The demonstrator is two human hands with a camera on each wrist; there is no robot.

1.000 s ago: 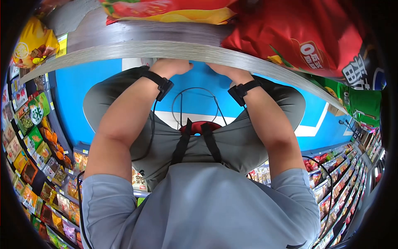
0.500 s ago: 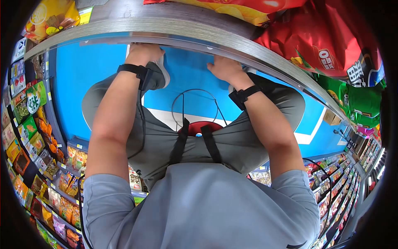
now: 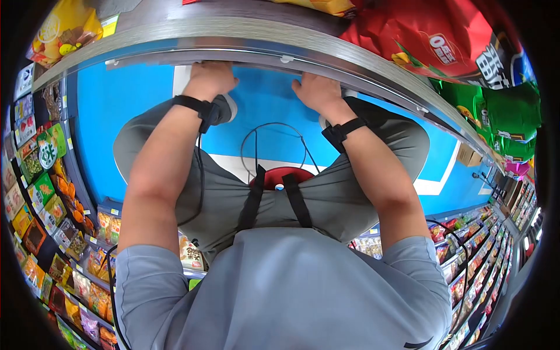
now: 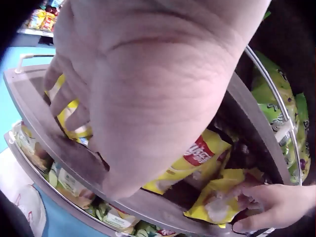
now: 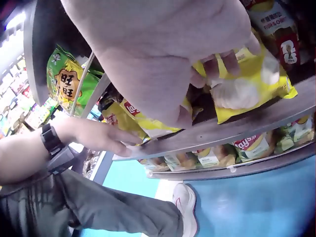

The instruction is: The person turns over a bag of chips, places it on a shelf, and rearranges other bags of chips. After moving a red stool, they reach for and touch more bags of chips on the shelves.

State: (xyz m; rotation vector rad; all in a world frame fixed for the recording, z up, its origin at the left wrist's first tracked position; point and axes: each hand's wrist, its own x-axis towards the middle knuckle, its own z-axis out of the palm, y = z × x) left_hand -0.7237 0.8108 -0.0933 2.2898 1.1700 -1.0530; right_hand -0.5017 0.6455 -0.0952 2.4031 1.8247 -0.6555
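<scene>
In the head view, my left hand (image 3: 212, 80) and right hand (image 3: 321, 94) reach under the upper shelf edge, their fingertips hidden. The left wrist view has my left fingers spread over a yellow chip bag (image 4: 78, 129) on a lower shelf, its yellow showing between them. Another yellow bag (image 5: 269, 96) is touched by my right fingers in the right wrist view, the thumb apart from it near the shelf front. Between the hands lies a yellow chip bag with a red logo (image 4: 195, 155).
Above the hands runs the upper shelf edge (image 3: 233, 32), with a large red bag (image 3: 420, 41) and green bags (image 3: 507, 111) on it. Below is a row of chip bags (image 5: 212, 155) behind a clear front rail. Packed snack racks (image 3: 46, 204) flank the blue floor (image 3: 268, 99).
My left hand has moved left, away from the right hand. The right hand has shifted slightly, its thumb now showing. The upper shelf has moved up in view.
</scene>
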